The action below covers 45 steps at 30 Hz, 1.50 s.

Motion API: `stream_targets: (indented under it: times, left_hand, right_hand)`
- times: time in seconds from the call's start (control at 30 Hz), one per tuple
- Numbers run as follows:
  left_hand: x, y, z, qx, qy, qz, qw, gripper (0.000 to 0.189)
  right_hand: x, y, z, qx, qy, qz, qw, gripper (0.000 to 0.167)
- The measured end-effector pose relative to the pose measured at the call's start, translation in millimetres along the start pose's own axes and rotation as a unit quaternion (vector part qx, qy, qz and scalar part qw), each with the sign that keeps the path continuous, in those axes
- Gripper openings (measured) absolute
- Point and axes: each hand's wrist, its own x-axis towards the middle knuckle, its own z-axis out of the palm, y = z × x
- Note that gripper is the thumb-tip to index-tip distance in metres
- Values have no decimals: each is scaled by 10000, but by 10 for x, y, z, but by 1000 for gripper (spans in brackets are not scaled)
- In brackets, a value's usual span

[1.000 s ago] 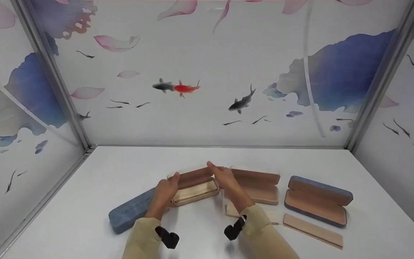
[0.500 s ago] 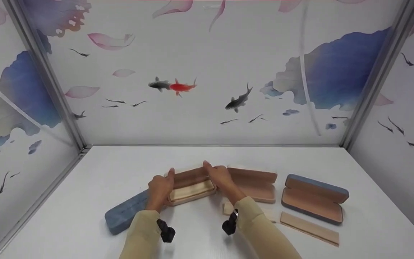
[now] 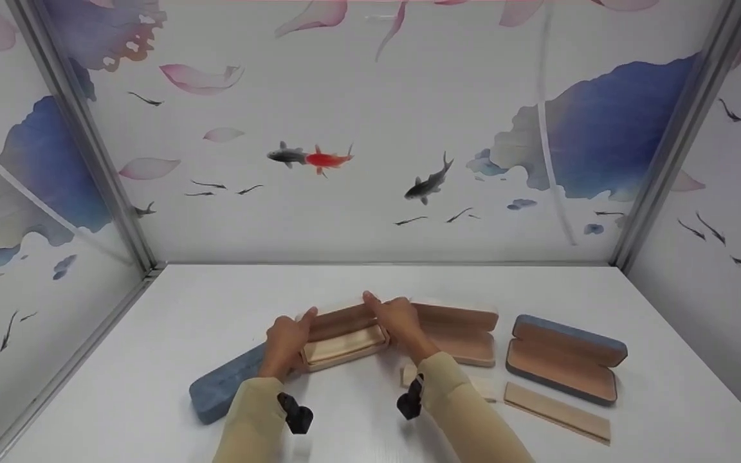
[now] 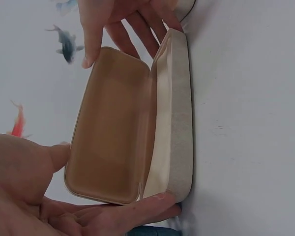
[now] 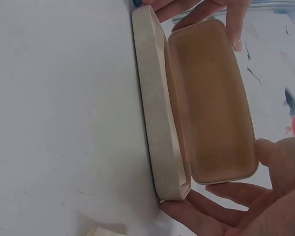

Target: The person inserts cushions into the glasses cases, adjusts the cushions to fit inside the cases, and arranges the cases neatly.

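Note:
A cream glasses case (image 3: 345, 317) with brown lining stands with its lid raised near the middle of the table. In it lies a folded pale cloth (image 3: 345, 344). My left hand (image 3: 285, 339) holds its left end, thumb on the lid's edge and fingers at the end of the base. At the opposite end my right hand (image 3: 400, 323) grips it the same way, its thumb at the lid's upper corner. The left wrist view shows the base's outer side (image 4: 181, 123) between both hands. In the right wrist view the lid's lining (image 5: 214, 103) faces the camera.
A closed blue glasses case (image 3: 226, 384) lies beside my left forearm. To the right stand a second cream case (image 3: 464, 344) and a blue case (image 3: 563, 370), both with lids up. Folded cloths (image 3: 557, 413) lie before them, one partly hidden by my right sleeve. Printed panels enclose the table.
Both hands stay on the two ends of the cream glasses case, and its lid remains raised. The head view has shifted slightly.

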Motion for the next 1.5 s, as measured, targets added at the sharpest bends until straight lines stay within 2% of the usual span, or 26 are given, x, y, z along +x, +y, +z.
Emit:
stream_targets:
  times: [0.2,0.37,0.53,0.77,0.87,1.03,1.2,1.37,1.5]
  left_hand:
    - [0,-6,-12,-52,-273,-156,9995,69]
    - [-4,-21,-26,-43,-187,-147,9997,66]
    - [-30,-47,-8,-84,28,-100,9999,61]
    - [-66,-96,47,-380,109,-84,9992,56]
    - [-77,-124,59,-495,185,3,9986,53]
    - [-109,-163,75,-463,246,131,9985,59]
    - [-141,-193,73,-448,308,52,9985,69]
    - [-160,-220,98,-483,483,138,9976,57]
    - [-174,-222,109,-386,519,243,9976,54]
  right_hand:
    - [-2,-22,-31,320,-175,323,9988,73]
    - [-1,-36,-52,301,-345,454,9979,69]
    - [11,-20,-62,122,-412,222,9988,59]
    - [-40,63,-82,424,-370,-105,9984,52]
    - [-47,84,-82,376,-441,-191,9981,45]
    - [-63,115,-78,314,-441,-149,9984,41]
    - [-80,149,-63,201,-359,-149,9990,37]
    - [-83,180,-61,315,-396,-22,9987,36]
    - [-93,200,-68,479,-442,-55,9979,42]
